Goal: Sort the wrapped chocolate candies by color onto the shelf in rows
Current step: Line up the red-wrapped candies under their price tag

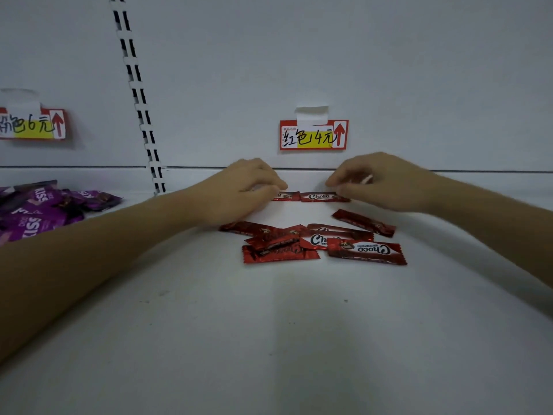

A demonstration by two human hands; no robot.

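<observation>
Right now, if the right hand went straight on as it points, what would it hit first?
The right hand points left: probably the red Choco candy under its fingertips, then the neighbouring red candy at the left hand; depth is unclear.

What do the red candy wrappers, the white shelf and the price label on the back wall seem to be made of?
Red candy wrappers: probably glossy metallised plastic film; they glint and have crimped, serrated ends. White shelf: likely painted metal, matte, with small scuffs. Price label: looks like printed paper or thin card, dull and flat, hung under a tape strip.
</observation>
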